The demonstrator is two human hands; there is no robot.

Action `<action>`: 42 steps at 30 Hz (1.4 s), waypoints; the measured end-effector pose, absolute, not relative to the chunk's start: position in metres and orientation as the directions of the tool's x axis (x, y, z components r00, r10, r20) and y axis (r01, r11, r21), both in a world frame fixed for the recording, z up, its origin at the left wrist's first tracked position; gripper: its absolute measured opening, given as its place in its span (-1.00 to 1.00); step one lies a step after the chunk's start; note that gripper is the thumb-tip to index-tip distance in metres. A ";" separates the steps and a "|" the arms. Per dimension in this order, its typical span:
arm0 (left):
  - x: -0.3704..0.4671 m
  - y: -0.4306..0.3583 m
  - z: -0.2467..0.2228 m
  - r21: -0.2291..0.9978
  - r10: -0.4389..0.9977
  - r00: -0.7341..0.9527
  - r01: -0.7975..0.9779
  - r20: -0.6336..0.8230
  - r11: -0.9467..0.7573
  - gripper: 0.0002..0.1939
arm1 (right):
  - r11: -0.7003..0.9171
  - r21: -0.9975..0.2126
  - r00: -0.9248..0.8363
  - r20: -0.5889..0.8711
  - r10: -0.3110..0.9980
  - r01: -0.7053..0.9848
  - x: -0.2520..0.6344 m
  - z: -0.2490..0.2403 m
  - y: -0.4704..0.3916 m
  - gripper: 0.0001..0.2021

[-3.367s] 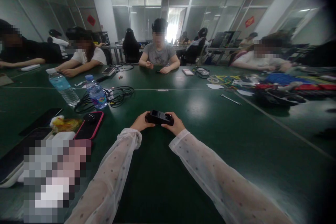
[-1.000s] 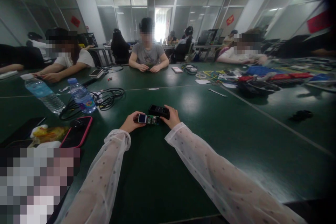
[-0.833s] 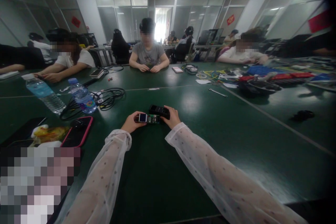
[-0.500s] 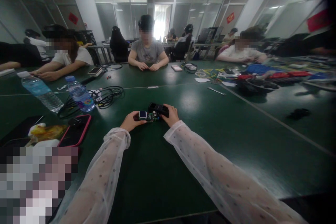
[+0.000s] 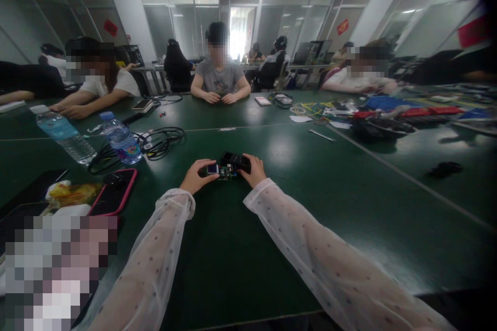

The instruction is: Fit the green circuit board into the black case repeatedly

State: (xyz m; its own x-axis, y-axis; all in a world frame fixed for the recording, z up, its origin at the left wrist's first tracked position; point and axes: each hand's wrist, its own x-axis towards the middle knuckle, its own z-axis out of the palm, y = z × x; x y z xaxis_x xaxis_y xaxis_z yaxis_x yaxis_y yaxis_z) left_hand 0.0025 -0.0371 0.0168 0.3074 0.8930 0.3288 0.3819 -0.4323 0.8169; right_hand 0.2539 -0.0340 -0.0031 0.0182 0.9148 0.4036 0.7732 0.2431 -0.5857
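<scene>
My left hand (image 5: pixel 197 176) grips the left end of a green circuit board (image 5: pixel 226 171) with a small screen (image 5: pixel 213 169) on it, thumb in front and fingers behind. My right hand (image 5: pixel 254 169) is closed on a black plastic housing (image 5: pixel 234 159), which lies just behind the board and overlaps its right part. Both parts are held close together low over the green table (image 5: pixel 233 248). Whether the board touches the housing cannot be made out.
Two water bottles (image 5: pixel 64 134), black cables (image 5: pixel 165 142) and a pink-edged phone (image 5: pixel 114 192) are on the left. A thin metal tool (image 5: pixel 322 135) lies right of centre, before a heap of cables and bags (image 5: pixel 404 111). A person (image 5: pixel 220 80) sits opposite.
My left hand's fingers have shifted up and over the board's screen end, covering more of it. My right hand and the housing look nearly unchanged.
</scene>
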 end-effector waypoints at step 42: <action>-0.021 -0.024 0.014 0.922 0.862 0.492 0.263 0.125 -0.284 -0.29 | 0.250 -0.578 0.016 0.416 0.909 0.777 0.254 -0.005 -0.034 -0.45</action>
State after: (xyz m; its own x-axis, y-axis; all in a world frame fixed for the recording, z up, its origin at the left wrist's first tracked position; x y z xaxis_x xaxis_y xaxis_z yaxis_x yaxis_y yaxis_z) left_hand -0.0209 -0.0245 0.0138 0.4918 0.8617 0.1249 0.2634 -0.2839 0.9219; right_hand 0.2539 -0.0341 -0.0046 0.0162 0.9093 0.4159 0.7768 0.2504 -0.5778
